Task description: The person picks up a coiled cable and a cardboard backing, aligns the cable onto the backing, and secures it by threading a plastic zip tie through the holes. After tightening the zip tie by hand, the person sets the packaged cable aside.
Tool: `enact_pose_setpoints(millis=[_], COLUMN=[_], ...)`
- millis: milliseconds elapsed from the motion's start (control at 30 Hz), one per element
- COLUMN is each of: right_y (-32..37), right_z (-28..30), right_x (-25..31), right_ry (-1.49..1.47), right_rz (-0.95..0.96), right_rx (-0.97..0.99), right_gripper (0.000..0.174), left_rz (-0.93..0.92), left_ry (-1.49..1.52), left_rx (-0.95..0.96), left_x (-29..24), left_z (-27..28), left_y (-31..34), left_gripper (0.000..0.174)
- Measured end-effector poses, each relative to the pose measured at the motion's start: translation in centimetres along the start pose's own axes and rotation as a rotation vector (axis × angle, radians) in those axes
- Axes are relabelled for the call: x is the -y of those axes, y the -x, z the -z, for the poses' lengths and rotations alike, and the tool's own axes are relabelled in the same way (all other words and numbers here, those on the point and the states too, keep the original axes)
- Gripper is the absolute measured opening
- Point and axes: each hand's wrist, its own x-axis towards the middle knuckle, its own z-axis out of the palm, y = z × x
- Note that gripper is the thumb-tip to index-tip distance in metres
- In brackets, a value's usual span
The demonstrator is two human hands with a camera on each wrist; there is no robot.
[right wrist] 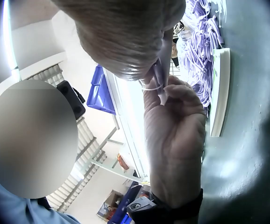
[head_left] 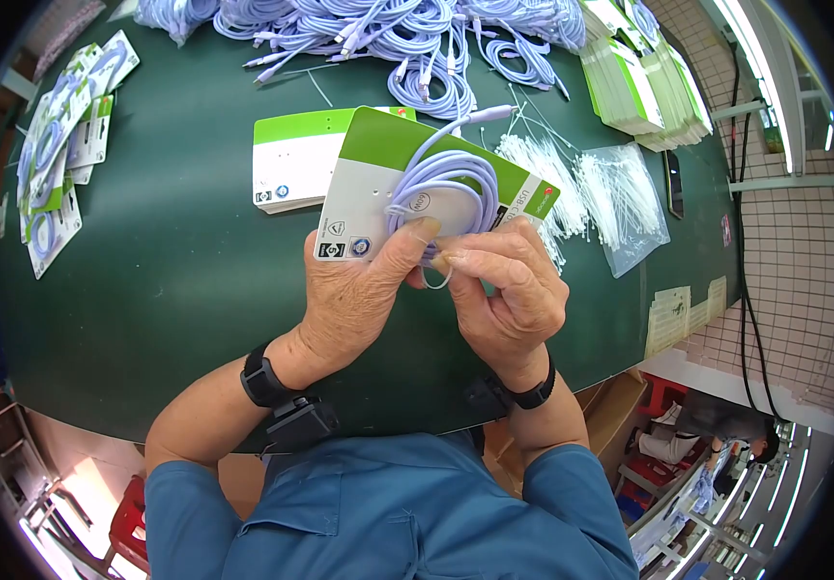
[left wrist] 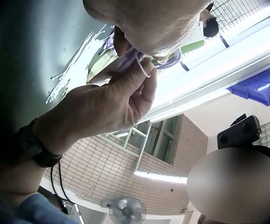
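Left hand point(head_left: 349, 300): at the centre of the head view. The thumb lies across the front of the backing card point(head_left: 364, 188) and presses the coiled lavender cable point(head_left: 451, 179) against it. The other fingers are hidden behind the card, so card and coil are pinched between thumb and fingers.
Right hand point(head_left: 512, 295): just at 3 o'clock of the left hand, touching it. Thumb and forefinger are pressed together on a white cable tie point(head_left: 439, 278), and the other fingers are curled.
Cable tie: a thin loop at the 6 o'clock edge of the coil. In the left wrist view it lies against the right hand's fingertips.
Backing card: green band at 12 o'clock and white below, held tilted above the green table point(head_left: 166, 280).
Coiled cable: lies flat on the card's front. One plug end point(head_left: 494, 112) sticks out past the card toward 1 o'clock.
Card stack point(head_left: 287, 164): lies on the table at 10 o'clock of the held card and is partly covered by it.
Loose cables point(head_left: 398, 39): a lavender heap at 12 o'clock, well apart from the hands.
Bag of ties point(head_left: 625, 198): a clear bag at 3 o'clock of the card, with loose white ties point(head_left: 533, 159) between the bag and the card.
Packed cards point(head_left: 55, 155): fanned out at 9 o'clock near the table edge.
More card stacks point(head_left: 644, 87): at 2 o'clock.
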Motion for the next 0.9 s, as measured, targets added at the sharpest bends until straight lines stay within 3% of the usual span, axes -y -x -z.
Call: enact_pose_setpoints(millis=[200,567,700,900], right_y=[-0.2,-0.5,-0.6,-1.0], right_z=[-0.4,0.3,0.6,0.6], right_x=[0.2,0.6,0.7,0.3], right_ry=[0.036,0.124,0.196,0.071], right_rz=[-0.037,0.068,0.018,-0.091], right_rx=[0.016,0.138,0.097,0.176], right_gripper=[0.024,0.023,0.023,0.022], left_rz=[-0.016,-0.010,0.018,0.026], left_ry=[-0.037,-0.073,-0.023,-0.093], left_rx=[0.026,-0.001,0.016,0.027], left_x=[0.4,0.5,0.5,0.8], left_z=[0.1,0.3,0.2,0.6], left_y=[0.2,-0.2,0.0,-0.1], left_gripper=[0.021,0.017,0.017,0.019])
